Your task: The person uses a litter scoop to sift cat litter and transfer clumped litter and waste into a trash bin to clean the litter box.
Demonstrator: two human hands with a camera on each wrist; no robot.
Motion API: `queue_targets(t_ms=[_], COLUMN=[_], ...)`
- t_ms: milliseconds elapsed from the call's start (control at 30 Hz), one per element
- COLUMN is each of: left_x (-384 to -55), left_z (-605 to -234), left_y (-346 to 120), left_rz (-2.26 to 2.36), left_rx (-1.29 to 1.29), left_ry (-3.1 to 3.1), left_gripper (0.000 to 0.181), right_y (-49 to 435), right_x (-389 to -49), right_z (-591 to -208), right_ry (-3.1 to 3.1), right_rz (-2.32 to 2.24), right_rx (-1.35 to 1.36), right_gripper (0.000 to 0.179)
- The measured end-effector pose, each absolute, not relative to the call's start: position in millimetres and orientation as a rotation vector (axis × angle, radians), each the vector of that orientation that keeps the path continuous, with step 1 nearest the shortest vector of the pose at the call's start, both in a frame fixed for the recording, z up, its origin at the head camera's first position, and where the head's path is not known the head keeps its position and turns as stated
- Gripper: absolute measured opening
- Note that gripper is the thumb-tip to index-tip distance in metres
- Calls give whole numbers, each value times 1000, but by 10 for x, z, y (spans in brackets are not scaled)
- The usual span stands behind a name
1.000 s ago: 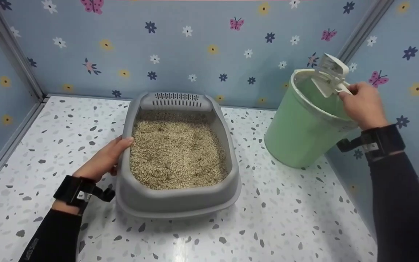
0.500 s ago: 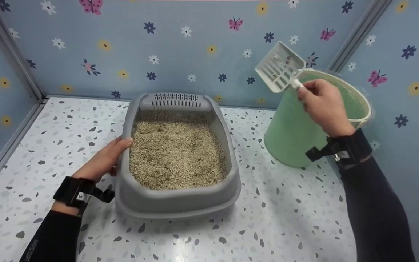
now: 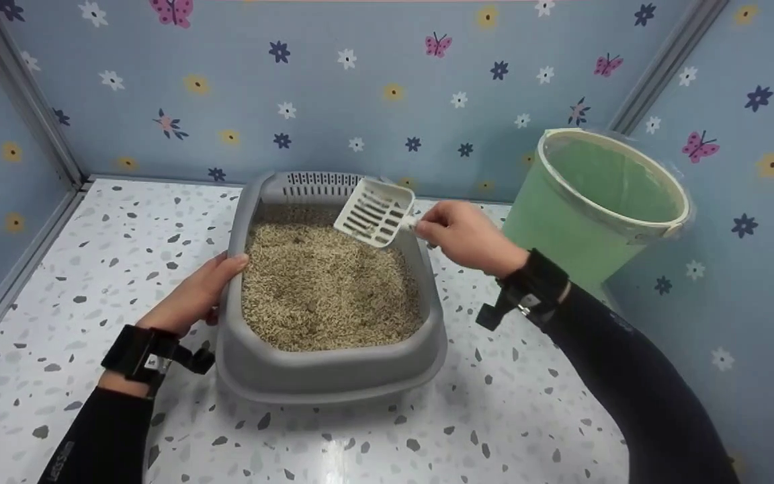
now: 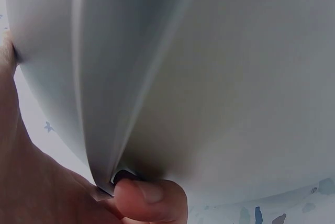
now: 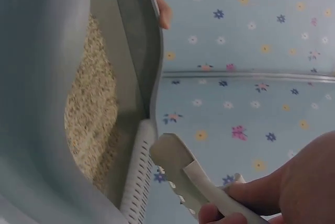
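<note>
A grey litter box (image 3: pixel 333 373) filled with tan pellet litter (image 3: pixel 323 289) stands on the table. My left hand (image 3: pixel 192 296) grips its left side, thumb on the rim; in the left wrist view a fingertip (image 4: pixel 149 198) curls around the lower edge of the box wall. By its handle, my right hand (image 3: pixel 471 235) holds a white slotted litter scoop (image 3: pixel 375 214), tilted above the far right part of the box. The scoop is apart from the litter surface. Part of the handle is hidden by the fingers.
A green bin (image 3: pixel 562 235) with a cream rim and a clear liner stands to the right, near the corner. Blue flowered wall panels (image 3: pixel 387 128) enclose the speckled white table (image 3: pixel 494 417) at the back and both sides.
My right hand has carried the scoop left, out of the bin's mouth and over the litter box. The bits seen on the scoop half a second ago are hard to make out now. Left hand unmoved.
</note>
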State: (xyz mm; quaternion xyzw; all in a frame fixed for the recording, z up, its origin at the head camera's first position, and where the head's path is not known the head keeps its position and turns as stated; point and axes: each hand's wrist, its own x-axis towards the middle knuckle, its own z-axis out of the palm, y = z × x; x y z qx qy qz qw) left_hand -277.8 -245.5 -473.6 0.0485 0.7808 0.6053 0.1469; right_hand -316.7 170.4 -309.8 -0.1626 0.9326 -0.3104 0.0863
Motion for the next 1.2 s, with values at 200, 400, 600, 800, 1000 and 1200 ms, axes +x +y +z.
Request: queue_targets(t_ms=[200, 400, 600, 800, 1000, 1200], left_x=[-2773, -2766, -2772, -2768, -2753, -2755], left_z=[-4743, -4720, -4733, -4744, -4736, -4737], left_y=[-2453, -2437, -2455, -2456, -2469, -2466], left_rz=[1742, 1742, 1734, 1738, 1741, 1732], left_rx=[144, 142, 150, 147, 156, 150], left_ry=[2259, 2250, 2256, 2251, 2256, 2265], left_gripper=[70, 70, 76, 75, 83, 81], right_y=[1351, 1168, 1097, 1071, 1122, 1247], right_x=[-3240, -3315, -3361, -3382, -3381, -3380], right_z=[-3276, -3421, -3467, -3489, -3418, -3354], right_ry=[2688, 2589, 2383, 2284, 2422, 2390], right_rz=[-749, -733, -850, -740, -377, -528], right_rx=[-547, -523, -482, -552, -767, -725], right_gripper=[27, 25, 24, 29, 42, 43])
